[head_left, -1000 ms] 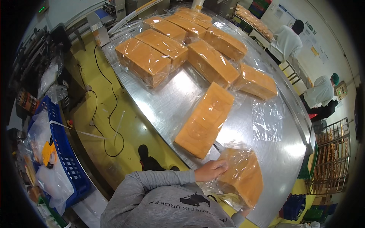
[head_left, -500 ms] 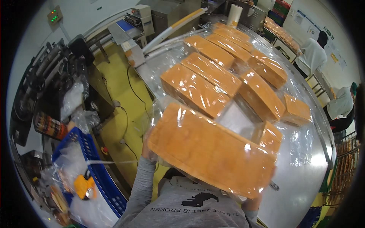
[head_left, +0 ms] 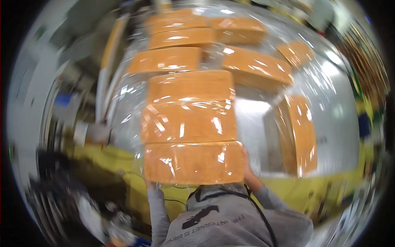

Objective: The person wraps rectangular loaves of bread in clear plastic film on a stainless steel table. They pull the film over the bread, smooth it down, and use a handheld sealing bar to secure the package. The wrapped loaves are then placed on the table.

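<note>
we hold a bagged loaf (head_left: 193, 162) at chest height, left hand (head_left: 149, 184) under its left end, mostly hidden, right hand (head_left: 248, 171) pressed flat on its right end. slick film may slip. beyond, more loaves (head_left: 187, 107) lie on the steel table (head_left: 251, 131).

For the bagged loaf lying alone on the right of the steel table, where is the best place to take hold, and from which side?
Judging by its pose, the lone loaf is best gripped across its two long sides near the middle, coming from above. It lies flat on the steel table, its long axis running away from the person, with bare steel on both flanks. The loose plastic wrap looks slippery, so hold the firm body, not the film.
</note>
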`<action>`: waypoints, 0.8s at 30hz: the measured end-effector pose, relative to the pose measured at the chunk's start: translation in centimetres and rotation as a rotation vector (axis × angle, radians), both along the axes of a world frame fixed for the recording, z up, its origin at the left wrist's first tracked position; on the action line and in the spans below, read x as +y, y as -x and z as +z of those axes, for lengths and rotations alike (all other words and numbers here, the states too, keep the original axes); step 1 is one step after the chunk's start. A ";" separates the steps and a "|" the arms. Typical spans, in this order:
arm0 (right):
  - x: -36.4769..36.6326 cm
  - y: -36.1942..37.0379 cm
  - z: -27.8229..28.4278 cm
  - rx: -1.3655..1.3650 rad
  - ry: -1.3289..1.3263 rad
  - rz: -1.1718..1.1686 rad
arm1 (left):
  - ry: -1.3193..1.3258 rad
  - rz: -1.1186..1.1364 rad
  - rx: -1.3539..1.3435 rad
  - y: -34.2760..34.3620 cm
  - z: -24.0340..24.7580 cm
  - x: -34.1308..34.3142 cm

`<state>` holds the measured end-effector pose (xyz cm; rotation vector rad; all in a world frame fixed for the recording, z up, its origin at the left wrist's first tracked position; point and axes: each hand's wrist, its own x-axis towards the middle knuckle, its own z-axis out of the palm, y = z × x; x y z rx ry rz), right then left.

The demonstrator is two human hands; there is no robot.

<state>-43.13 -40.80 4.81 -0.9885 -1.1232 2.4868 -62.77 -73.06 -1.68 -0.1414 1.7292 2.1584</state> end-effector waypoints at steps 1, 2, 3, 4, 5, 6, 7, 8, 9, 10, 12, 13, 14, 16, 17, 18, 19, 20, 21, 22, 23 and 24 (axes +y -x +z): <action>-0.6 0.5 -0.6 0.051 0.249 -0.037 | 0.009 0.013 -0.032 1.0 0.0 -0.7; -1.1 1.1 -1.3 0.055 0.154 -0.136 | 0.016 0.015 -0.060 2.5 0.0 -0.8; -1.8 2.0 -2.3 0.055 0.062 -0.208 | 0.027 0.022 -0.085 3.3 0.0 -1.3; -2.5 2.7 -2.8 0.053 -0.026 -0.272 | 0.046 0.019 -0.100 4.3 0.0 -1.5; -2.6 3.4 -2.4 0.043 -0.027 -0.286 | 0.062 0.010 -0.109 5.5 0.1 -1.5; -2.7 4.0 -1.8 0.034 -0.028 -0.294 | 0.076 -0.006 -0.117 6.8 0.1 -1.7; -3.0 4.2 -1.5 0.019 -0.024 -0.275 | 0.091 -0.007 -0.127 7.3 0.0 -2.2; -3.4 4.3 -2.7 -0.047 -0.095 -0.324 | 0.101 -0.023 -0.132 8.3 -0.2 -2.3; -3.6 4.3 -5.1 -0.114 -0.165 -0.369 | 0.111 -0.036 -0.142 9.0 -0.4 -2.5; -3.7 4.3 -6.4 -0.177 -0.240 -0.425 | 0.115 -0.062 -0.150 10.0 -0.7 -2.3; -2.2 4.3 -4.9 -0.494 -0.889 -0.342 | 0.121 -0.060 -0.151 10.9 -1.0 -3.6; -0.7 4.4 -2.8 -0.651 -1.214 -0.276 | 0.124 -0.050 -0.148 11.3 -1.2 -4.2; 1.1 4.7 -0.4 -0.757 -1.330 -0.448 | 0.128 -0.038 -0.148 11.5 -1.3 -5.0; 7.3 2.7 1.5 -1.165 -1.749 -0.536 | 0.130 -0.045 -0.162 12.2 -1.6 -5.4; 9.5 1.9 3.5 -1.311 -1.653 -0.531 | 0.136 -0.059 -0.164 12.4 -1.5 -5.6; 11.3 1.5 5.3 -1.447 -1.642 -0.563 | 0.139 -0.084 -0.161 12.8 -1.3 -5.5; 12.8 0.9 6.5 -1.581 -1.631 -0.597 | 0.124 -0.138 -0.160 13.2 -0.8 -5.2; 14.3 -0.9 6.3 -1.535 -1.662 -0.552 | 0.107 -0.191 -0.161 13.4 -0.4 -5.0; 15.9 -2.8 5.4 -1.489 -1.689 -0.504 | 0.091 -0.246 -0.163 13.7 -0.3 -4.9; 17.0 -3.6 4.3 -1.437 -1.708 -0.457 | 0.085 -0.231 -0.148 13.9 -1.3 -5.5; 17.3 -3.5 3.4 -1.419 -1.715 -0.492 | 0.081 -0.213 -0.130 14.2 -2.6 -6.4; 17.2 -3.6 2.5 -1.401 -1.722 -0.528 | 0.077 -0.196 -0.112 14.2 -4.0 -7.1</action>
